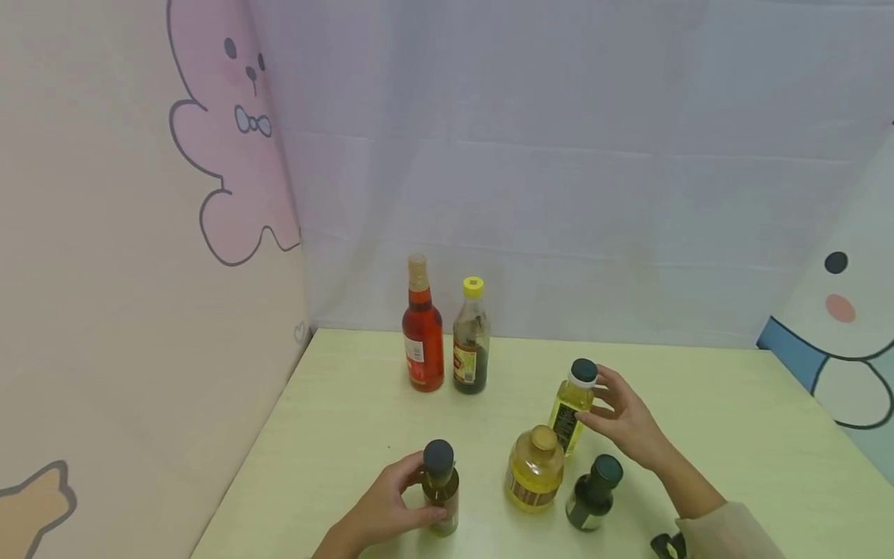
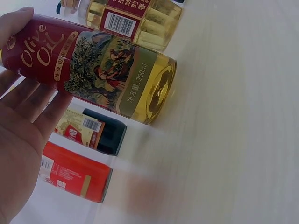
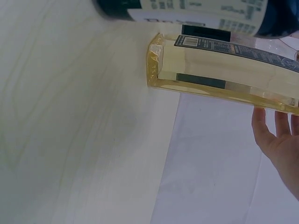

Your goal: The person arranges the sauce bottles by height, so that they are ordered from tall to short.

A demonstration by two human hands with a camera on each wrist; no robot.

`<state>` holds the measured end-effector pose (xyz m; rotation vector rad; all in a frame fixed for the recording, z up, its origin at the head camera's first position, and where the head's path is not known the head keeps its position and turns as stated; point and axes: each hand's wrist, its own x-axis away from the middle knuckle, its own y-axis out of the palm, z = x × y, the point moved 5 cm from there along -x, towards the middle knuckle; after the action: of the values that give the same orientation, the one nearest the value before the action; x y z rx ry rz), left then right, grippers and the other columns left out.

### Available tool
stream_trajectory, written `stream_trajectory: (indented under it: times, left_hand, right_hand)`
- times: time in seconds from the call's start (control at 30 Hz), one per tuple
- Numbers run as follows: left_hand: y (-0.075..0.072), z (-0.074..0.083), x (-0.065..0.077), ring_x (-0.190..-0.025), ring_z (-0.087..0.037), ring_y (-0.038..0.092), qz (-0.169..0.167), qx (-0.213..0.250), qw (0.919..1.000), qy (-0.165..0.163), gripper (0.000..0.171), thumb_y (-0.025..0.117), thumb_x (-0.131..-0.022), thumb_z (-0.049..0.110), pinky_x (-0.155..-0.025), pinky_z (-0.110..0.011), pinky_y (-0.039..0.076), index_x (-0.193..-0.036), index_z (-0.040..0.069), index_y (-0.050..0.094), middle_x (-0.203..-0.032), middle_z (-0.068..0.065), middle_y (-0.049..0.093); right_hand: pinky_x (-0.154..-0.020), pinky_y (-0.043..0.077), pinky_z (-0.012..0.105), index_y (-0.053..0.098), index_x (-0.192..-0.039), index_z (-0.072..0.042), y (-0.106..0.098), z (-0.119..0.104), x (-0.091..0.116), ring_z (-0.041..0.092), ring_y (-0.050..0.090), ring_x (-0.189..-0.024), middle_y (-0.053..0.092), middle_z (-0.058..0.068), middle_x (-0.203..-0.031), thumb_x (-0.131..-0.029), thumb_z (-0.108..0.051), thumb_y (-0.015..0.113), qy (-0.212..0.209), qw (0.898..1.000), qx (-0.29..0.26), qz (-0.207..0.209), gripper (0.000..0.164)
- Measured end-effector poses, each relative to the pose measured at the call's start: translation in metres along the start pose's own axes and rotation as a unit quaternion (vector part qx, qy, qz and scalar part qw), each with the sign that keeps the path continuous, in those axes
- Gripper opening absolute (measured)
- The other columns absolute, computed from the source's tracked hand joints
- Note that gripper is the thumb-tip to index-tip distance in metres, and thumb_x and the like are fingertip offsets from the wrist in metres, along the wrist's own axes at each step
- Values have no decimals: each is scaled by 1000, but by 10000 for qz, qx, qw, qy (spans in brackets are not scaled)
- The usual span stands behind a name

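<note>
My left hand [image 1: 391, 506] grips a small olive oil bottle [image 1: 443, 503] with a dark cap, near the table's front. In the left wrist view, its red "Olive Oil" label [image 2: 93, 60] faces the camera, with the thumb on one side and fingers on the other. My right hand [image 1: 623, 418] holds a taller square bottle of yellow oil [image 1: 567, 415] with a dark green cap and white collar, thumb and fingers on opposite sides near its upper part. A round-bodied oil bottle [image 1: 534, 473] with a tan cap stands between the hands, in front of the square bottle.
A dark bottle with a green cap [image 1: 590, 497] stands at front right. Farther back are a red bottle [image 1: 423, 341] and a yellow-capped bottle of dark liquid [image 1: 471, 349]. A black object [image 1: 668, 546] lies by the right sleeve. Cloth walls enclose the table [image 1: 335, 404].
</note>
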<state>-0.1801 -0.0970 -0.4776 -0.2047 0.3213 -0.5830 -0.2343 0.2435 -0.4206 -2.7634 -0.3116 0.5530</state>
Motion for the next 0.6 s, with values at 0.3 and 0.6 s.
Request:
stream_trajectory:
  times: [0.3,0.6]
  left_hand:
    - [-1,1,0,-114,-21,57,32,-39,10000,67,54,80,-83,18,-97,-35,47,-131,12,55,-125,-8,61]
    - [-1,-1,-1,-115,-21,57,-16,-48,10000,-54,54,79,-83,18,-97,-34,47,-131,12,55,-126,-8,61]
  right_hand:
    - [-88,47,21,32,-143,3,0,0,-1,1,50,-112,46,13,-130,-87,6,69,78,10000,12,-2,67]
    - [-89,47,20,33,-143,2,0,0,-1,2,51,-112,50,2,-127,-87,6,69,59,10000,42,59,67]
